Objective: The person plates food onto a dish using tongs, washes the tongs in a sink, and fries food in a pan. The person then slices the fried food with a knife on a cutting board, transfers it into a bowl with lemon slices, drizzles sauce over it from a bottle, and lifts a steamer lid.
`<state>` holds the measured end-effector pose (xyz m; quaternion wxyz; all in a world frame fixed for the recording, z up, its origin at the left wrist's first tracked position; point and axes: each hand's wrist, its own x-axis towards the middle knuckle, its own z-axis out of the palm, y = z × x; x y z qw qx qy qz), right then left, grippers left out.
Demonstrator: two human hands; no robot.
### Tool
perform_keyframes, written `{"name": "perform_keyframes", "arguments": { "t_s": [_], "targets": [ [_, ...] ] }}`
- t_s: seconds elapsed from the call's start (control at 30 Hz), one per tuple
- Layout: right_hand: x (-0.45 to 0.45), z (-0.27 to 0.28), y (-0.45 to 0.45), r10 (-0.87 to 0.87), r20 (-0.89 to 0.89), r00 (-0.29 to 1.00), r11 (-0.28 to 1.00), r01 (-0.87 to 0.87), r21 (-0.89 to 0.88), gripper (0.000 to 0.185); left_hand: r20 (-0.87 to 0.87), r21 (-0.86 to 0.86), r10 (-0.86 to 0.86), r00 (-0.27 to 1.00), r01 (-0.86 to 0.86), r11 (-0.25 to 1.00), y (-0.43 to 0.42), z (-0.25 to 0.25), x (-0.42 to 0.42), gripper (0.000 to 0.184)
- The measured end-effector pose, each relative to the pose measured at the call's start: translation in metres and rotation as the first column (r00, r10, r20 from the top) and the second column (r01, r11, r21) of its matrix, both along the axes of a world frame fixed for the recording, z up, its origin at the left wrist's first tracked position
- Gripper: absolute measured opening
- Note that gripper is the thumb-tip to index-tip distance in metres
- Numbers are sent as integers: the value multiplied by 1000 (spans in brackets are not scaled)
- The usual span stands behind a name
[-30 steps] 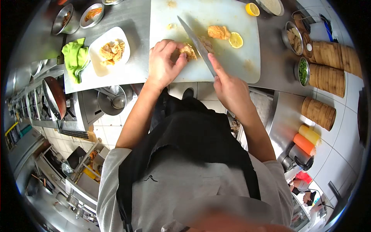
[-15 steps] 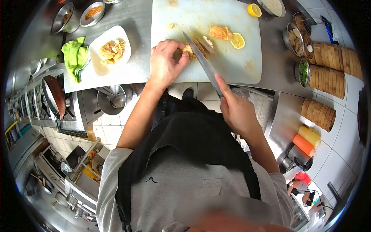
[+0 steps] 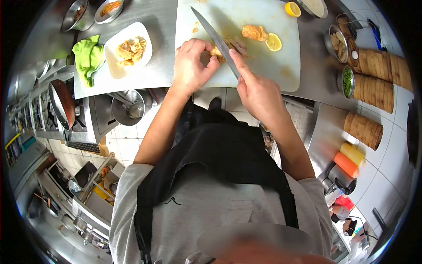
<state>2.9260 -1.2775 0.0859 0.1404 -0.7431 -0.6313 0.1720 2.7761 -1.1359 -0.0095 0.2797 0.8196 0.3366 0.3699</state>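
Observation:
My right hand (image 3: 260, 91) is wrapped round the handle of a long kitchen knife (image 3: 215, 38), index finger laid along the blade. The blade slants across a golden-brown fried piece of meat (image 3: 213, 52), which looks like chicken. With curled fingers, my left hand (image 3: 192, 64) grips this piece on the blade's left side. Cut slices (image 3: 237, 45) lie to the right of the blade, partly hidden by it. Further right on the white cutting board (image 3: 272, 66) are another fried piece (image 3: 254, 32) and a lemon slice (image 3: 273, 42).
Left of the board stands a white dish (image 3: 141, 32) holding fried pieces, beside a green cloth (image 3: 89, 57). A lemon half (image 3: 292, 9) sits at the board's far right corner. Metal bowls, one with chopped greens (image 3: 347, 82), and bamboo steamers (image 3: 372, 93) line the right side.
My right hand has pushed the knife forward and a little left, so its tip reaches further up the board. My left hand stays on the fried piece.

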Motion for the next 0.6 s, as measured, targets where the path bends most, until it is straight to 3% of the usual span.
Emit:
{"name": "perform_keyframes", "arguments": {
  "t_s": [0.3,0.4,0.47,0.6],
  "targets": [
    [5,1,-21,9,31,999,999,-8,-44,78,-40,-38,-15,999,13,999,1,0,2,19],
    [4,8,-47,15,-60,998,1000,-15,-9,78,-48,-37,-3,999,1,999,1,-1,2,18],
    [2,7,-50,-85,-159,984,987,62,-148,75,-5,45,-2,1000,2,999,5,-4,4,18],
    [11,-27,8,-36,-99,994,995,26,-100,74,-47,-24,-7,999,6,1000,6,8,4,18]
  ]
}}
